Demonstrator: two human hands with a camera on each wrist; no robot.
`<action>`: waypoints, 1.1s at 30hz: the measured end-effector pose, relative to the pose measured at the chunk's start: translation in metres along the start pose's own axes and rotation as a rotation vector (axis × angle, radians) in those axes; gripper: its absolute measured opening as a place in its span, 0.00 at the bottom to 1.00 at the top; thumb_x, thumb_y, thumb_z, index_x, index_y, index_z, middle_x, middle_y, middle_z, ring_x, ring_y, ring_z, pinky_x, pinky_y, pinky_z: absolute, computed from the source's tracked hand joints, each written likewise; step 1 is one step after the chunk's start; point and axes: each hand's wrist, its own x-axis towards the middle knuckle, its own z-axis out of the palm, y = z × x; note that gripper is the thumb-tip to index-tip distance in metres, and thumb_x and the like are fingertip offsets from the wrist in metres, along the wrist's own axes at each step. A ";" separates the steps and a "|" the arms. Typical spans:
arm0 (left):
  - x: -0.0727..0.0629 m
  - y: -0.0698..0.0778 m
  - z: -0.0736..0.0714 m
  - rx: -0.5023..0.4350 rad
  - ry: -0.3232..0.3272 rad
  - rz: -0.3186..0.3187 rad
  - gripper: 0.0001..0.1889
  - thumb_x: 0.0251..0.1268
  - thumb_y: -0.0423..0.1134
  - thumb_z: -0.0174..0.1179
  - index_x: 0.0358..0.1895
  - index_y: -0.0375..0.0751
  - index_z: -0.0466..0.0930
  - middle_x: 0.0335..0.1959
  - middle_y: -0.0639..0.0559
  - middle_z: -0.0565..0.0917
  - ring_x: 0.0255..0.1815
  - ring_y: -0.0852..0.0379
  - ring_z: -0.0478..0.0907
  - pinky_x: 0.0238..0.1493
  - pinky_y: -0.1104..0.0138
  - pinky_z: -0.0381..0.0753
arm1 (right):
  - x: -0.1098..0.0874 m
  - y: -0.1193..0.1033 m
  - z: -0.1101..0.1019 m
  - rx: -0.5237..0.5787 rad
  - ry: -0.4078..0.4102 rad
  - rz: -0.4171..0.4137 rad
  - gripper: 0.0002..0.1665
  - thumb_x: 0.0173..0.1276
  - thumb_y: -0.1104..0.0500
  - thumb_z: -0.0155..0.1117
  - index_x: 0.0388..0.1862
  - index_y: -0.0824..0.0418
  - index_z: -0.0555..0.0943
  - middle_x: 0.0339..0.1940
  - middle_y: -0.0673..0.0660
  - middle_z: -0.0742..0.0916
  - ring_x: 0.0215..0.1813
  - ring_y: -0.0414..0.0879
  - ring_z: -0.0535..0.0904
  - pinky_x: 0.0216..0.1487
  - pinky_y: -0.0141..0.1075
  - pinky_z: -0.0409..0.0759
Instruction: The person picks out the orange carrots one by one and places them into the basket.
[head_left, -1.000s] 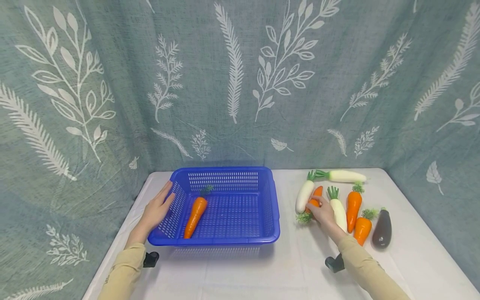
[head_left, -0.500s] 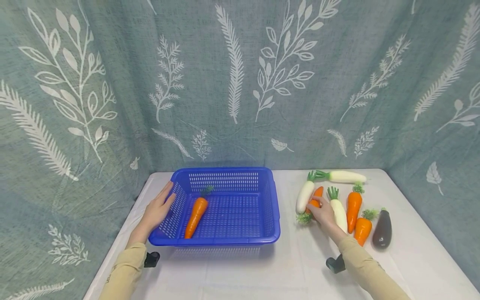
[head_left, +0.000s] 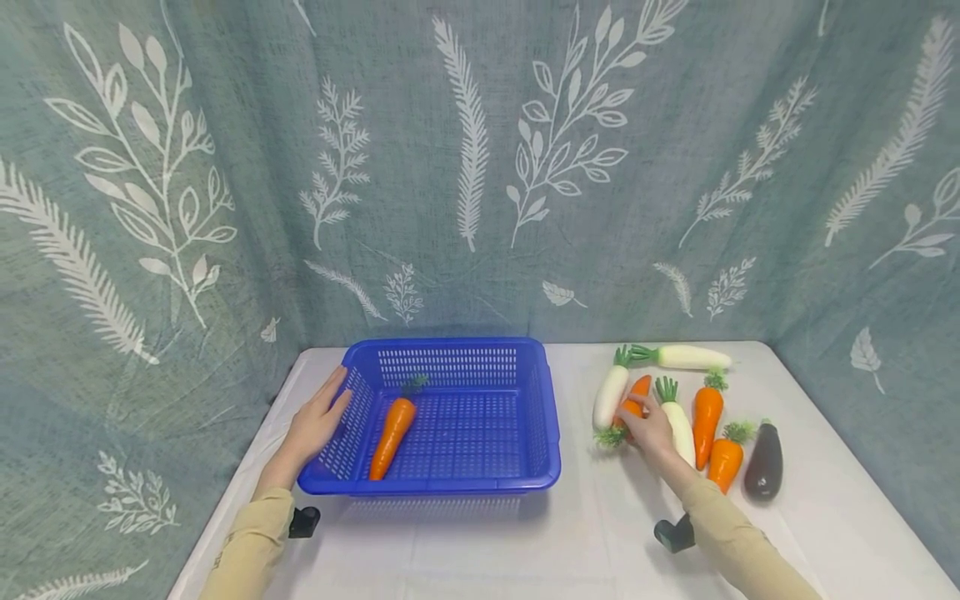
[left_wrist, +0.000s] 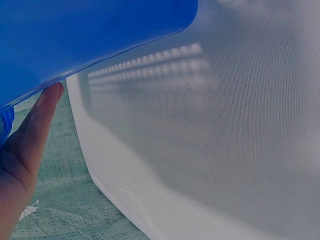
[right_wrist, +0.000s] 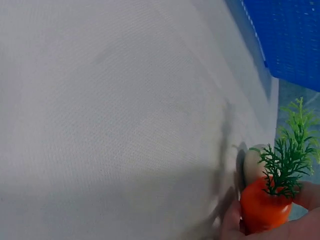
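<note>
Only the view has shifted slightly; both hands stay put. The right hand (head_left: 651, 427) pinches a glossy, tapering orange carrot (right_wrist: 264, 210) with feathery green leaves, between two smooth white radishes (head_left: 611, 400), right of the blue perforated basket (head_left: 435, 486). The left hand (head_left: 309, 427), fingers straight, touches the basket's side. Marks on the left sleeve (head_left: 251, 542) are too small to read.

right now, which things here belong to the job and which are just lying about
Likely in the job:
basket, left hand at its side
held carrot, in the right hand
second carrot, inside the basket

Perhaps just lying about, in neither hand:
two other carrots
three radishes
eggplant
</note>
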 end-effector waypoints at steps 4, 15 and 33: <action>0.001 -0.001 0.001 0.006 0.001 0.001 0.30 0.77 0.48 0.37 0.74 0.33 0.48 0.76 0.36 0.50 0.74 0.33 0.49 0.72 0.42 0.49 | 0.000 0.000 -0.002 0.030 0.012 0.005 0.31 0.67 0.60 0.55 0.68 0.67 0.64 0.53 0.69 0.72 0.30 0.38 0.71 0.31 0.28 0.76; 0.002 -0.002 0.001 0.015 0.004 0.003 0.30 0.77 0.48 0.36 0.74 0.33 0.48 0.76 0.36 0.51 0.74 0.33 0.49 0.72 0.41 0.50 | -0.003 -0.006 -0.008 0.060 -0.008 0.030 0.31 0.69 0.58 0.53 0.70 0.63 0.63 0.63 0.70 0.70 0.32 0.38 0.71 0.33 0.29 0.76; 0.000 -0.002 0.003 0.009 0.007 0.002 0.30 0.77 0.48 0.36 0.74 0.34 0.48 0.76 0.37 0.50 0.74 0.33 0.49 0.72 0.41 0.50 | -0.011 -0.016 -0.014 0.071 -0.024 -0.024 0.31 0.71 0.57 0.53 0.71 0.61 0.62 0.66 0.68 0.70 0.39 0.36 0.71 0.34 0.24 0.75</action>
